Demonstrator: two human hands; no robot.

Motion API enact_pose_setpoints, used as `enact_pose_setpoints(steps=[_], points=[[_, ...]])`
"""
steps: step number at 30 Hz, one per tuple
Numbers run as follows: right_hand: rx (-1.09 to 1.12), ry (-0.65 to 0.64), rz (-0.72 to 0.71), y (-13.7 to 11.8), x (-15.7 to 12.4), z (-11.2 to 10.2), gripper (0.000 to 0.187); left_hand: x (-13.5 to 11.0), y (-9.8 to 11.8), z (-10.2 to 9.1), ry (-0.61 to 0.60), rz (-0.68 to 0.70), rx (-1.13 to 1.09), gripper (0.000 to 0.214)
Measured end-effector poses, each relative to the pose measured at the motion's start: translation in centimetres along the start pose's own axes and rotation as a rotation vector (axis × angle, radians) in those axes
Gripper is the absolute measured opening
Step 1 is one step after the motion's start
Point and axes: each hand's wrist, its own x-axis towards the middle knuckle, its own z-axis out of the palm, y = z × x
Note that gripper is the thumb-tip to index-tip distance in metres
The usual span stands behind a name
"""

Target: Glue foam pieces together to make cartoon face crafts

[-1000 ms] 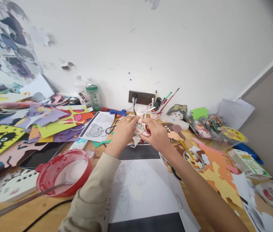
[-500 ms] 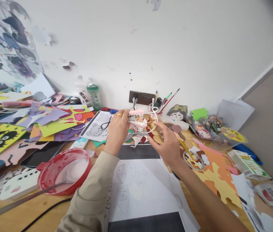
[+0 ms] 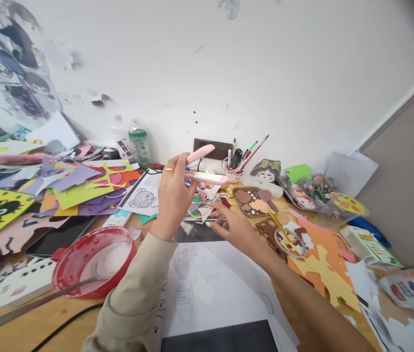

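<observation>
A pink hair straightener is in my left hand, raised above the desk, its two arms spread apart and a pale plate showing on the lower one. My fingers wrap round its near end. Lower and to the right, my right hand has its fingers apart beside a heap of paper scraps; whether the fingertips touch the scraps I cannot tell. A white cord curves just above those fingers. Beneath both hands lie white drawing sheets with pencil outlines.
A red pot with a long-handled utensil stands at left, by a white power strip and phone. Coloured paper piles behind. Bottles, a pen holder and a wall socket are at the back; tape lies right.
My left hand has lifted the straightener, and its arms stand wider apart. My right hand has moved left and down, away from the white cord loop, which now lies lower.
</observation>
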Motion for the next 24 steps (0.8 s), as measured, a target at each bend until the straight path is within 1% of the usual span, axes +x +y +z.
enact_pose_setpoints(steps=[2, 5, 7, 8, 9, 11, 14, 16, 18, 20, 21, 22, 24], points=[[0.115, 0.027, 0.024, -0.2, 0.7, -0.3, 0.043, 0.0, 0.3, -0.2, 0.002, 0.038, -0.009, 0.05], [0.366, 0.153, 0.042, -0.4, 1.8, -1.0, 0.06, 0.0, 0.7, -0.2, 0.009, 0.115, -0.015, 0.05], [0.49, 0.26, 0.024, -0.7, 2.2, -1.8, 0.072, 0.0, 0.9, -0.2, 0.006, 0.191, -0.018, 0.049], [0.515, 0.295, 0.001, -1.0, 2.3, -2.3, 0.076, 0.0, 1.1, -0.2, 0.002, 0.233, -0.021, 0.048], [0.527, 0.302, -0.031, -1.3, 2.4, -2.9, 0.078, 0.0, 1.4, -0.1, -0.003, 0.276, -0.024, 0.047], [0.536, 0.225, -0.108, -1.8, 2.4, -3.8, 0.073, 0.0, 1.9, -0.1, -0.009, 0.351, -0.032, 0.046], [0.495, 0.089, -0.229, -2.0, 2.4, -4.4, 0.049, 0.0, 2.8, -0.2, -0.018, 0.437, -0.028, 0.046], [0.404, 0.061, -0.272, -1.5, 2.4, -4.4, 0.034, -0.1, 3.2, -0.4, -0.028, 0.481, -0.008, 0.046], [0.351, 0.058, -0.271, -0.8, 2.3, -4.3, 0.027, -0.2, 3.4, -0.5, -0.033, 0.513, 0.017, 0.044], [0.403, 0.054, -0.275, -0.2, 2.2, -4.1, 0.026, -0.3, 3.6, -0.6, -0.034, 0.537, 0.031, 0.043], [0.472, 0.061, -0.283, -0.1, 2.1, -4.1, 0.029, -0.4, 3.7, -0.6, -0.03, 0.544, 0.032, 0.043], [0.56, 0.075, -0.296, -0.1, 2.0, -4.1, 0.036, -0.5, 3.8, -0.5, -0.026, 0.546, 0.03, 0.043], [0.733, 0.124, -0.334, -0.3, 1.7, -4.1, 0.055, -0.5, 4.0, -0.5, -0.01, 0.536, 0.018, 0.044]])
